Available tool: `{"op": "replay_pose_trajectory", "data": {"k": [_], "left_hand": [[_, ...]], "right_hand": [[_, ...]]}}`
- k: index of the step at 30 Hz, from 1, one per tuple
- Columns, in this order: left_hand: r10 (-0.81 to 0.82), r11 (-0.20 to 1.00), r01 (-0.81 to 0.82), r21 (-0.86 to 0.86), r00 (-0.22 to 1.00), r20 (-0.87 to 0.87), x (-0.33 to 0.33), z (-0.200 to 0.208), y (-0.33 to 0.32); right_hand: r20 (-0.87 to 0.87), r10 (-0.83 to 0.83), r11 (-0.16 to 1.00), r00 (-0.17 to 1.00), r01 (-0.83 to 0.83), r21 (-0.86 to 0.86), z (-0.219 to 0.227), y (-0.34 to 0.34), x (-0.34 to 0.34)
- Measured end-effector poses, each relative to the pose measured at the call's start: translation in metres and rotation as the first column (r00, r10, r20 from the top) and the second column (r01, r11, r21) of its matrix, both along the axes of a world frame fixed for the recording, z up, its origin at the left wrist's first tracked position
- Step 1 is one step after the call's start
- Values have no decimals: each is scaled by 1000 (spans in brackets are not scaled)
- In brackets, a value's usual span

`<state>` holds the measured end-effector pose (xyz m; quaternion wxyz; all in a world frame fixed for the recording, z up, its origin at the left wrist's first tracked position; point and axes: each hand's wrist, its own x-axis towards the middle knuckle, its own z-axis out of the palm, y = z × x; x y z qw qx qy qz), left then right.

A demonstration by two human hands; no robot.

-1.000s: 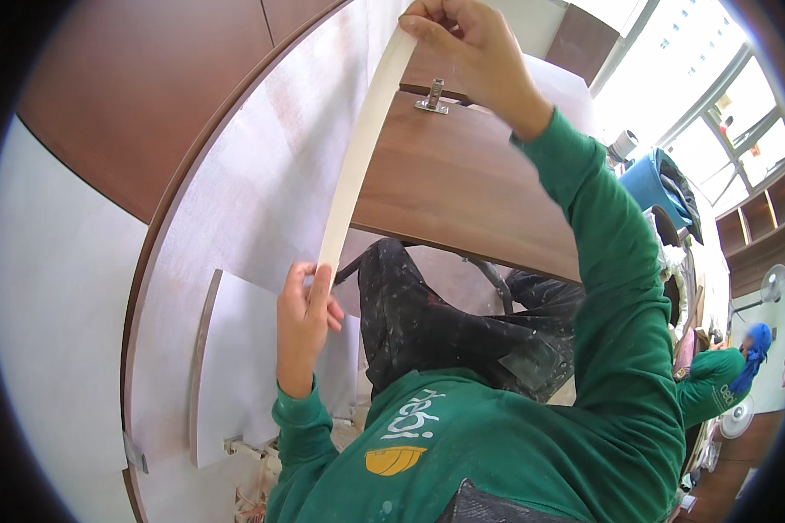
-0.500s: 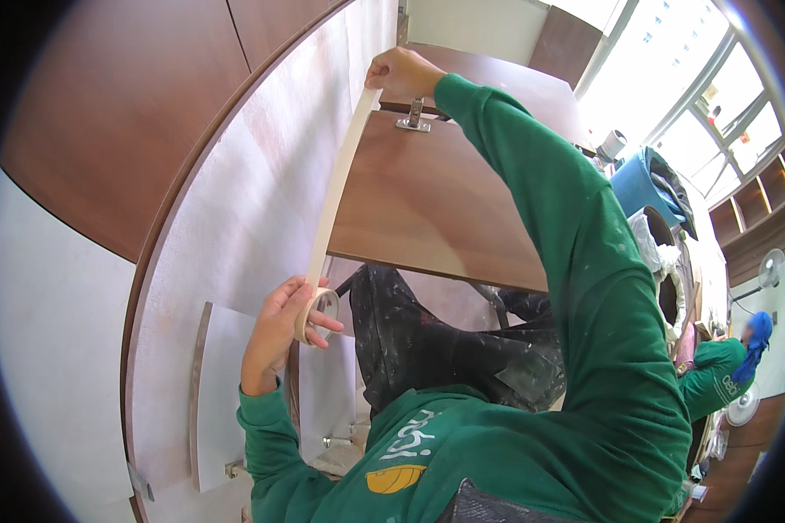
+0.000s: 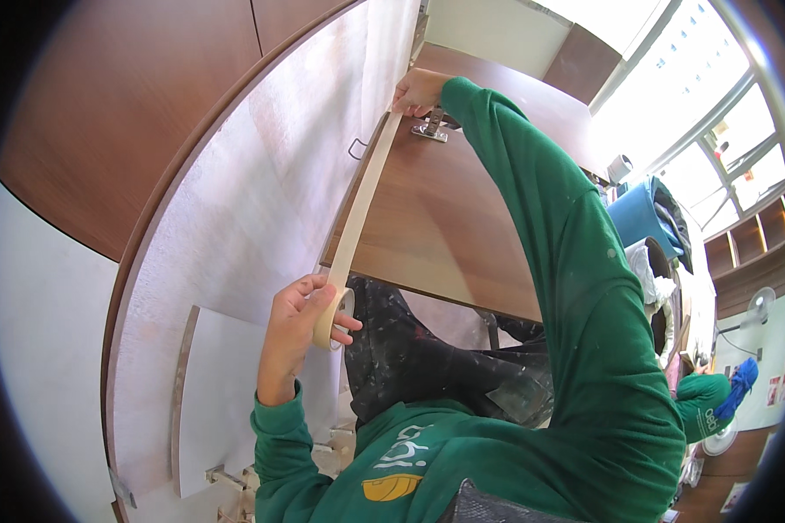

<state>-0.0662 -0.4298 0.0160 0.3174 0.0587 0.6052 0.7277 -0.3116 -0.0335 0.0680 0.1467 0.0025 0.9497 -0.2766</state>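
Tape strip [image 3: 365, 200] between the hands [image 3: 292, 329]

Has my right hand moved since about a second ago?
Yes: your right hand, pinching the pale tape strip, has moved down the picture relative to the metal fitting on the brown panel, now closer to it.

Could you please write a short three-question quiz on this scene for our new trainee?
1. True or false: the right hand grips the roll of tape.
2. What colour is the right sleeve? A) red; B) green; C) white.
3. Short answer: what do the fingers of the right hand hold?

Key:
1. False; the left hand has the roll of tape.
2. B.
3. The upper end of the tape strip.
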Motion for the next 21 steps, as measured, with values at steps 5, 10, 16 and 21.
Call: {"op": "replay_pose_trajectory", "data": {"k": [5,10,16,21], "left_hand": [[3,1000,-3,-22,1000,-10,-3,-9,0],[56,998,-57,-29,998,-42,-9,-5,7],[119,993,-120,-4,987,-110,-19,-20,11],[127,992,-129,-6,985,-119,-20,-24,14]], "right_hand": [[57,1,999,998,2,-54,-7,5,-7],[83,9,989,997,3,-149,-14,10,-10],[27,15,994,1000,-12,-111,-15,11,-10],[-32,-1,995,999,-2,-99,-9,1,-1]]}}
